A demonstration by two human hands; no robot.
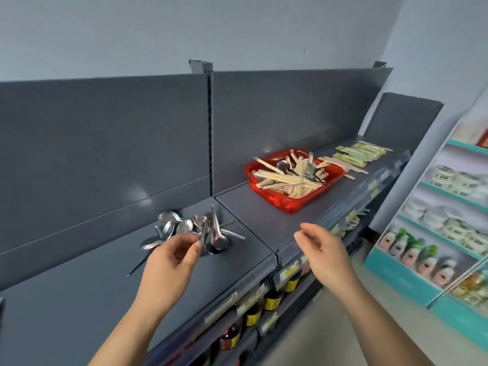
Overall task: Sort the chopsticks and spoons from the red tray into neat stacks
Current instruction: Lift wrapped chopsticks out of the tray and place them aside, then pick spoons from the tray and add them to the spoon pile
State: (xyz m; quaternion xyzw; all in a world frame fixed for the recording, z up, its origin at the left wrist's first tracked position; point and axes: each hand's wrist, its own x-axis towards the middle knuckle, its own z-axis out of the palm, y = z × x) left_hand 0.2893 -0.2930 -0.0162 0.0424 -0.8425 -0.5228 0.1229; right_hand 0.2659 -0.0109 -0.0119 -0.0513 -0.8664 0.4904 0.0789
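A red tray stands on the grey shelf, holding a jumble of wooden chopsticks and a few metal spoons. To its left lies a loose pile of metal spoons. My left hand pinches a few spoons by the handles, just above that pile. My right hand hovers over the shelf's front edge with relaxed fingers and holds nothing. Wrapped chopsticks lie in rows to the right of the tray.
The shelf has a tall grey back panel. Below its front edge stand dark bottles with yellow labels. A printed display stand rises at the right across a narrow aisle floor.
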